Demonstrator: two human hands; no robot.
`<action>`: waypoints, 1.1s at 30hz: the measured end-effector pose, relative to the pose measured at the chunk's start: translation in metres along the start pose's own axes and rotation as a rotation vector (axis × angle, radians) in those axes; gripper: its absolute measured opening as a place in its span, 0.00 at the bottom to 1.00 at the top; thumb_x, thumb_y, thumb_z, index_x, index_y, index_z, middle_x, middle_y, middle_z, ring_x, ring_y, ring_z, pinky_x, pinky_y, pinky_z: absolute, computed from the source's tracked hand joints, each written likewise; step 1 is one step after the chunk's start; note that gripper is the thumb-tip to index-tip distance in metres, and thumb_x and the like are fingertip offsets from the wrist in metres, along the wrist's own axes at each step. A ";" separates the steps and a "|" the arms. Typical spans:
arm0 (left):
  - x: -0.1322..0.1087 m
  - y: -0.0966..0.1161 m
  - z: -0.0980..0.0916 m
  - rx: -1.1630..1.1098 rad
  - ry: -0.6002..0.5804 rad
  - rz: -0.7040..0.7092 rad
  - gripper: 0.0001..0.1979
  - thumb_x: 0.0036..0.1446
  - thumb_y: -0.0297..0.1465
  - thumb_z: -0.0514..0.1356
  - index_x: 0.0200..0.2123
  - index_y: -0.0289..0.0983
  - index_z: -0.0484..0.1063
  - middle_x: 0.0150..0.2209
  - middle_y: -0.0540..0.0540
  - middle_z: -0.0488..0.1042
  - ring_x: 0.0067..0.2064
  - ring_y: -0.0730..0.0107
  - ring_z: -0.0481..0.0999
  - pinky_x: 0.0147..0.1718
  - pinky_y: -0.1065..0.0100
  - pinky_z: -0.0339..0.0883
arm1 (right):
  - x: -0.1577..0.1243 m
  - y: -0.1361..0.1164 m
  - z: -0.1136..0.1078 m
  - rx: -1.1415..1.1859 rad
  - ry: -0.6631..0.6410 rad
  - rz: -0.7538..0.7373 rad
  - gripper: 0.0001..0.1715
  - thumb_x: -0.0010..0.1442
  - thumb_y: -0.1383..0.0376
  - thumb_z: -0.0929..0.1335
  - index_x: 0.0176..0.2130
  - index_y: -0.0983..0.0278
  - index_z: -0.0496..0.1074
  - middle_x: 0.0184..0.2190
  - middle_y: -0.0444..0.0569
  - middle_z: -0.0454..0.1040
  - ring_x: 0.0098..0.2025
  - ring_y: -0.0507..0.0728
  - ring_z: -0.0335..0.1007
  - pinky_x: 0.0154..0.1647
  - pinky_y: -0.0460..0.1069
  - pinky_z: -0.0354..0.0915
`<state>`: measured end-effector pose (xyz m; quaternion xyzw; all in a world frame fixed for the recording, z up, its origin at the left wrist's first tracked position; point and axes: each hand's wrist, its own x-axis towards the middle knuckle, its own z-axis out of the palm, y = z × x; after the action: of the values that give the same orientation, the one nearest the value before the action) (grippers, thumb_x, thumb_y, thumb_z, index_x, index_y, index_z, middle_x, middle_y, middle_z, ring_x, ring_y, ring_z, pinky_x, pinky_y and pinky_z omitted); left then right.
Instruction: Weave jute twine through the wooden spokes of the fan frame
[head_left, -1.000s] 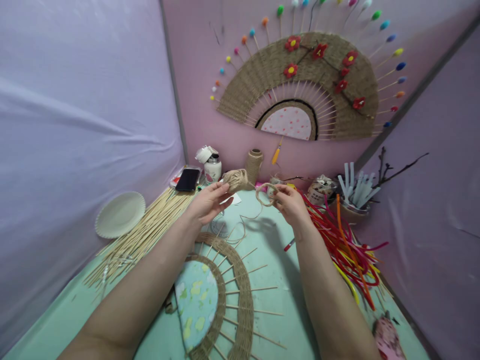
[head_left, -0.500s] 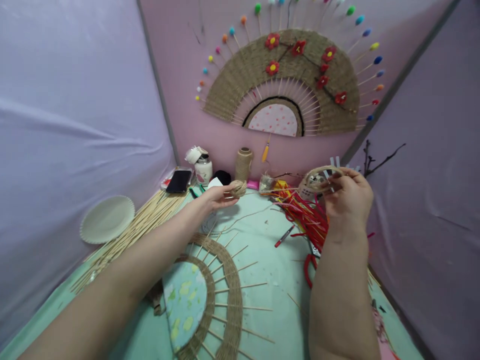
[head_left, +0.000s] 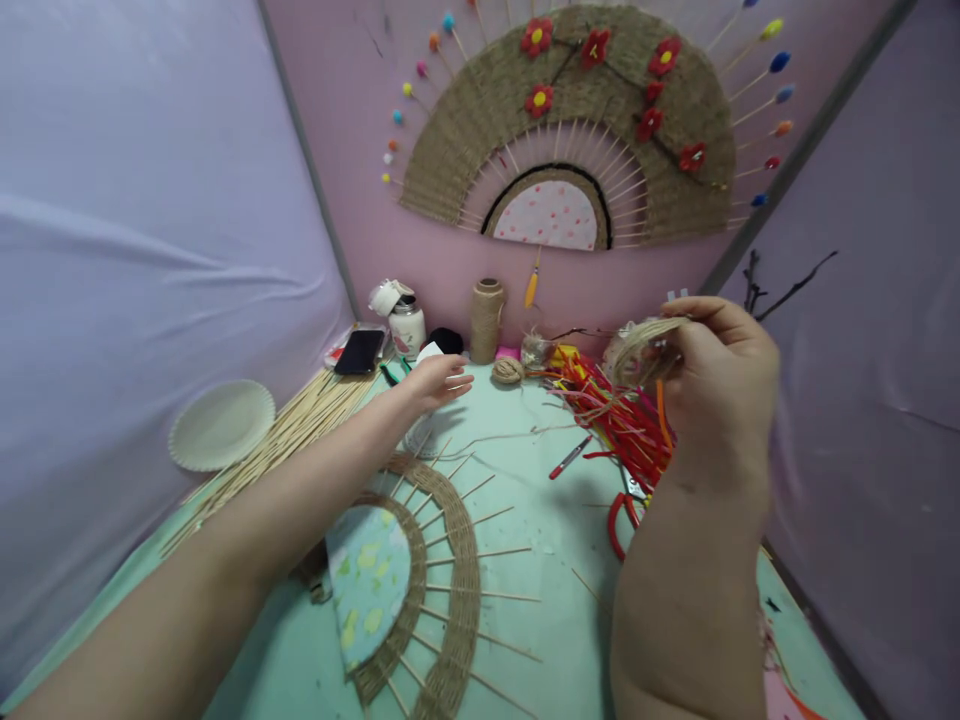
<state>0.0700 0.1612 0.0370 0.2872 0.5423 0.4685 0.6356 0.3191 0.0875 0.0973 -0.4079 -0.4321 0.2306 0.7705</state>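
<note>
My right hand (head_left: 720,365) is closed around a looped coil of twine (head_left: 641,345), held up above the red pipe cleaners. My left hand (head_left: 441,382) reaches over the far part of the table, its fingers apart and nothing in them. A small ball of twine (head_left: 508,371) lies on the table just right of its fingertips, not touching them. Below, a half-round woven fan (head_left: 463,560) with thin sticks radiating outward lies flat; its centre is patterned green and blue cloth (head_left: 371,575). A strand of twine (head_left: 510,437) trails across the table above it.
Red pipe cleaners (head_left: 619,420), a red marker (head_left: 570,458) and red-handled scissors (head_left: 619,525) lie right of centre. A twine spool (head_left: 487,320) and white jar (head_left: 407,328) stand at the back. Left are bamboo sticks (head_left: 300,420), a phone (head_left: 360,352) and a white plate (head_left: 223,425).
My left hand has let go of the twine ball, which now rests on the table by the spool. The right hand has moved slightly right with the coil. The camera view has tilted down.
</note>
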 end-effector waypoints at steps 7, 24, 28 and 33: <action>-0.108 0.002 -0.102 0.151 -0.023 0.258 0.16 0.45 0.32 0.69 0.38 0.38 0.73 0.47 0.43 0.74 0.53 0.58 0.72 0.53 0.60 0.64 | 0.003 0.050 0.010 -0.978 -0.422 -0.029 0.16 0.50 0.68 0.65 0.40 0.65 0.74 0.38 0.56 0.73 0.41 0.63 0.68 0.42 0.56 0.63; -0.206 -0.089 -0.156 0.288 0.222 0.165 0.20 0.45 0.37 0.67 0.43 0.40 0.71 0.51 0.39 0.73 0.57 0.51 0.68 0.51 0.56 0.65 | -0.133 0.081 0.113 -1.133 -1.582 -0.082 0.15 0.57 0.59 0.65 0.39 0.66 0.75 0.37 0.55 0.78 0.38 0.59 0.73 0.30 0.47 0.56; -0.220 -0.104 -0.149 0.291 0.268 0.218 0.19 0.44 0.33 0.68 0.42 0.42 0.73 0.52 0.41 0.71 0.58 0.52 0.66 0.56 0.58 0.58 | -0.133 0.087 0.111 -1.076 -1.563 -0.040 0.15 0.58 0.60 0.64 0.41 0.65 0.73 0.38 0.56 0.77 0.38 0.60 0.72 0.30 0.47 0.56; -0.225 -0.111 -0.145 0.195 0.275 0.217 0.19 0.42 0.30 0.69 0.41 0.42 0.75 0.51 0.42 0.72 0.58 0.53 0.65 0.54 0.62 0.59 | -0.138 0.091 0.112 -0.983 -1.591 0.027 0.15 0.58 0.60 0.65 0.43 0.65 0.71 0.39 0.55 0.77 0.39 0.59 0.71 0.34 0.47 0.58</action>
<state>-0.0312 -0.1076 -0.0008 0.3373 0.6328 0.5143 0.4704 0.1513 0.0896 -0.0111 -0.4150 -0.8768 0.2424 -0.0135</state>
